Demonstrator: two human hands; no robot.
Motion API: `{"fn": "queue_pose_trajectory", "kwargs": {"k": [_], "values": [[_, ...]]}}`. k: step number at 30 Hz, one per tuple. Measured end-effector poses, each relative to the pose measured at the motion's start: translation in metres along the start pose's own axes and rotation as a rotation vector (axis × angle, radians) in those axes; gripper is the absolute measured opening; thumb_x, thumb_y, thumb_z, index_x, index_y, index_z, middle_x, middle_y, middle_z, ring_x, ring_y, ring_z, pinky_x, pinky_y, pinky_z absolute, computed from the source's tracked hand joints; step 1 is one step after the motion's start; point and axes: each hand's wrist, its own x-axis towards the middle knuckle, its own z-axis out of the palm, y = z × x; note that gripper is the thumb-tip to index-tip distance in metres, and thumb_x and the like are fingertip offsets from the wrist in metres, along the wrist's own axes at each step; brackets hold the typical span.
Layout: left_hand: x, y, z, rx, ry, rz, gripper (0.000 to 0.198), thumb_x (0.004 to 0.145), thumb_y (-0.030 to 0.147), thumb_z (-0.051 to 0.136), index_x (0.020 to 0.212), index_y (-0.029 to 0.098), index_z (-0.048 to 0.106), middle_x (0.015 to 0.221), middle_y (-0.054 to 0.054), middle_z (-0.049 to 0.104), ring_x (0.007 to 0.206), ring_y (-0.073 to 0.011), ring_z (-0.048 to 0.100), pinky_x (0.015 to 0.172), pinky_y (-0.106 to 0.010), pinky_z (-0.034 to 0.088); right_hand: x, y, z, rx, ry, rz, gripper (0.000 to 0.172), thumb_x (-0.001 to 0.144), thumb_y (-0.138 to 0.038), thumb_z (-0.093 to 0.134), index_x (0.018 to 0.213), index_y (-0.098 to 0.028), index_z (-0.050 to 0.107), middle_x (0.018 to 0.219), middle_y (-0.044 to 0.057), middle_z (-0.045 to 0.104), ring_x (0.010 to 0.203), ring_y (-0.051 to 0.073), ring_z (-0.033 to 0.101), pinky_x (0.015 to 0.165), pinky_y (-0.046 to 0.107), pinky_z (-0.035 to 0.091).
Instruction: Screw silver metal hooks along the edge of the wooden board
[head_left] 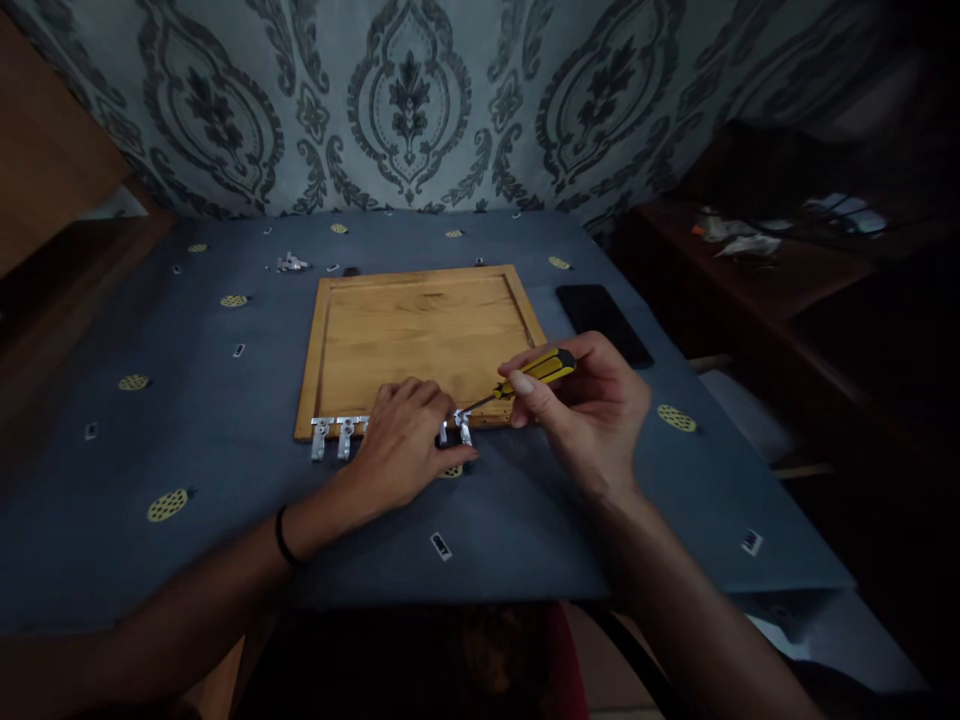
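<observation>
A worktop [225, 430] under a dull blue cloth with scattered yellow fruit prints and small word labels carries a framed wooden board [420, 335], the landmark for what follows. Along the board's near edge lie silvery metal clips [345, 438], their rounded ends jutting past that edge towards the person. The left hand [405, 440], with a black band [283, 535] at its wrist, rests over the middle of the row, fingers bent and thumb apart; whether they grip a clip I cannot tell. At the near edge, right of centre, the right hand [577, 400] has its fingers closed around a yellow-and-black screwdriver [536, 372], whose tip meets the rightmost clip. Beyond the board's far left corner sits a small heap of metal pieces [292, 263]; just right of the board lies a dark flat phone-like slab [604, 322]. Behind the board rises a pale wall covering [409, 100] with grey damask medallions. Well left of it stands brown wooden furniture [52, 150]; well right, a dim reddish-brown surface [750, 270] bears clutter [742, 240] too dark to make out.
</observation>
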Motion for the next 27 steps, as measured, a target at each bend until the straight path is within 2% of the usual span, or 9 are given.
{"fn": "queue_pose_trajectory", "kwargs": {"k": [4,7,11,14,21,27], "values": [[-0.0005,-0.0009,0.001,0.003,0.021,0.011,0.039,0.081,0.046,0.085,0.101,0.017,0.068,0.107,-0.007,0.07,0.107,-0.0299,0.062,0.09,-0.042,0.043,0.0004,-0.0039,-0.0026,-0.017,-0.081,0.0,0.024,0.084,-0.042,0.082,0.095,-0.025,0.07,0.088,0.0,0.078,0.049,0.008,0.063,0.046,0.022,0.057],[-0.0009,-0.0009,0.0,0.002,0.021,0.011,0.038,0.082,0.046,0.084,0.101,0.017,0.069,0.108,-0.007,0.07,0.109,-0.0302,0.062,0.09,-0.042,0.043,0.0015,-0.0057,-0.0051,-0.028,-0.137,0.009,0.027,0.09,-0.044,0.075,0.11,-0.026,0.074,0.094,0.002,0.078,0.052,0.009,0.066,0.051,0.025,0.06],[-0.0005,0.0006,-0.0027,0.012,-0.011,-0.007,0.04,0.082,0.047,0.084,0.104,0.016,0.07,0.108,-0.008,0.07,0.108,-0.0304,0.062,0.091,-0.043,0.044,0.0027,-0.0052,-0.0062,-0.058,-0.122,-0.046,0.017,0.085,-0.038,0.081,0.092,-0.023,0.075,0.094,0.002,0.077,0.049,0.008,0.062,0.045,0.023,0.056],[-0.0005,0.0003,-0.0021,0.014,-0.012,-0.003,0.042,0.082,0.048,0.083,0.105,0.016,0.07,0.108,-0.008,0.07,0.108,-0.0305,0.062,0.091,-0.044,0.044,0.0019,-0.004,-0.0043,-0.053,-0.087,-0.095,0.021,0.082,-0.035,0.085,0.08,-0.022,0.068,0.089,0.002,0.077,0.047,0.007,0.059,0.041,0.021,0.052],[-0.0008,-0.0031,0.0014,-0.001,0.016,0.01,0.04,0.081,0.047,0.084,0.101,0.016,0.07,0.104,-0.007,0.07,0.106,-0.0301,0.062,0.09,-0.043,0.044,0.0016,-0.0019,0.0,0.083,0.121,-0.196,0.028,0.083,-0.035,0.085,0.078,-0.024,0.06,0.084,-0.002,0.074,0.039,0.006,0.053,0.033,0.023,0.045],[-0.0009,-0.0024,0.0006,0.001,0.014,0.017,0.04,0.081,0.048,0.084,0.101,0.017,0.069,0.105,-0.007,0.07,0.108,-0.0303,0.062,0.091,-0.043,0.044,0.0032,-0.0047,0.0013,0.05,0.08,-0.135,0.032,0.08,-0.04,0.086,0.074,-0.023,0.059,0.08,-0.002,0.073,0.038,0.006,0.055,0.033,0.023,0.043]]}}
